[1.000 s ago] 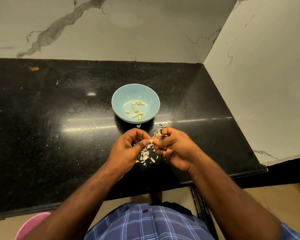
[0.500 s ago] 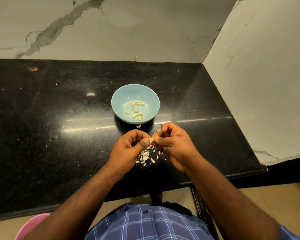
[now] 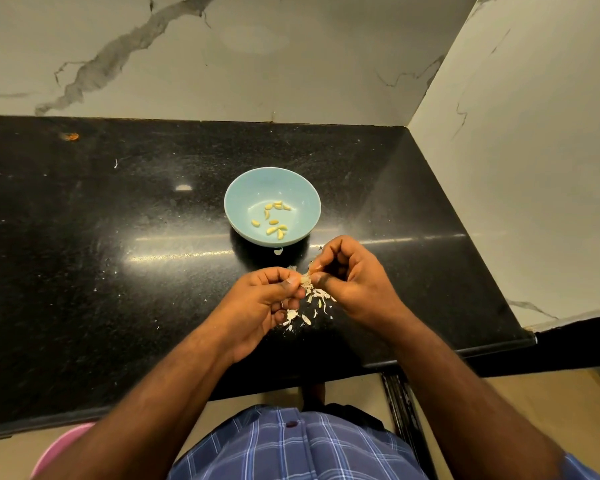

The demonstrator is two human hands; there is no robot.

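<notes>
Seed (image 3: 305,279), long axis roughly crosswise

Bowl (image 3: 234,202) pale blue w/ yellow seeds (image 3: 273,222). Counter (image 3: 84,237) black, speckled. Walls (image 3: 222,57) white marble, grey veins. Husks (image 3: 305,311) whitish. Shirt (image 3: 291,448) blue plaid. Pink tub (image 3: 61,446).
</notes>
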